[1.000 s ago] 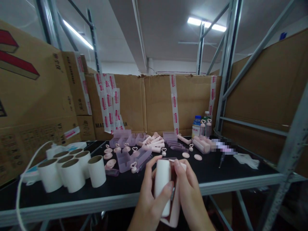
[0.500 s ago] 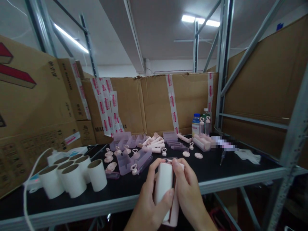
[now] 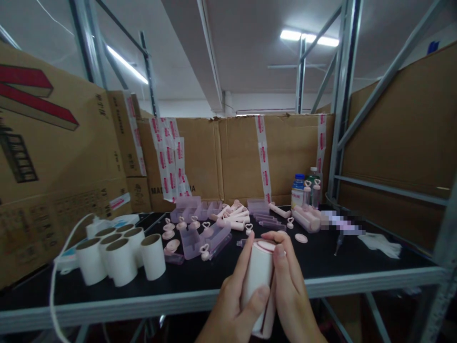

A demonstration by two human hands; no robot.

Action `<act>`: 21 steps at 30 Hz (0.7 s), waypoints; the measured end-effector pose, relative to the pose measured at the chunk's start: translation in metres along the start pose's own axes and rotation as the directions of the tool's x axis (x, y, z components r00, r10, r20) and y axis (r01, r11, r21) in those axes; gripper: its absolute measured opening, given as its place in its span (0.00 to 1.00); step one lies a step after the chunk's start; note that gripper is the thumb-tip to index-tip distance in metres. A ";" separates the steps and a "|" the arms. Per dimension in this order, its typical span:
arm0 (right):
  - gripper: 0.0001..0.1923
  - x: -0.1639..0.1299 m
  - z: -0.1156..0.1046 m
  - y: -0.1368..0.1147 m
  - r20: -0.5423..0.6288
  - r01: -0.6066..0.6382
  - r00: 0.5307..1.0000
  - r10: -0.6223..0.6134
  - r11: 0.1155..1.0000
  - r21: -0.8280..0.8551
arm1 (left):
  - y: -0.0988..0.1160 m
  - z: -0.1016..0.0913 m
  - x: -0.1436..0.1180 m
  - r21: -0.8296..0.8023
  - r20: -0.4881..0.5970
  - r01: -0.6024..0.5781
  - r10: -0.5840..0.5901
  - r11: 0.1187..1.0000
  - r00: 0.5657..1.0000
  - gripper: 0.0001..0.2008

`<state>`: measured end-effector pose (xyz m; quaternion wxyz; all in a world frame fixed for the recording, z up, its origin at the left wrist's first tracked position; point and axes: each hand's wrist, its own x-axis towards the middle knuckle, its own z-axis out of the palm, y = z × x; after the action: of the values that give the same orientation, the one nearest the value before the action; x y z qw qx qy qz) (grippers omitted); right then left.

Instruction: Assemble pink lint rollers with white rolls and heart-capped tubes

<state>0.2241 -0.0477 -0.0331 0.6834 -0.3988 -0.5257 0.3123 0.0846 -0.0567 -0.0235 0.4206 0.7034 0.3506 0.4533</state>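
Btwn both hands: white roll (image 3: pixel 257 281).

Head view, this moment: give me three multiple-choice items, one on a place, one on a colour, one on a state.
1. Where do the loose white rolls stand?
A. on the left of the black shelf
B. behind the bottles
C. on a carton

2. What colour is the cap on the roll in hand?
A. blue
B. pink
C. green

3. How is the white roll in hand held?
A. by the left hand alone
B. it lies on the shelf
C. by both hands

Answers:
1 A: they stand upright as a cluster near the left end of the black shelf.
2 B: the cap at the roll's top is pale pink.
3 C: the left hand and the right hand both wrap it.
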 end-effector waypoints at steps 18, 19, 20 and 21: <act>0.26 0.018 0.010 0.031 -0.002 -0.022 1.000 0.022 0.999 0.044 | -0.035 0.000 0.028 -0.305 -0.105 0.053 -0.089 0.951 0.990 0.24; 0.27 0.025 0.006 0.034 0.005 0.005 1.000 -0.006 0.999 0.034 | -0.033 -0.003 0.030 -0.370 -0.113 0.114 -0.167 0.922 0.979 0.23; 0.27 0.032 0.000 0.037 0.005 0.032 0.999 -0.032 0.999 0.005 | -0.031 -0.006 0.031 -0.455 -0.119 0.171 -0.250 0.874 0.961 0.23; 0.26 0.040 -0.007 0.040 0.001 0.055 0.998 -0.055 0.997 -0.050 | -0.027 -0.009 0.032 -0.547 -0.116 0.216 -0.329 0.809 0.937 0.23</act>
<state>0.2412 0.0040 -0.0499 0.6817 -0.4013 -0.5441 0.2798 0.0844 -0.0157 -0.0357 0.6192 0.4527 0.3520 0.5364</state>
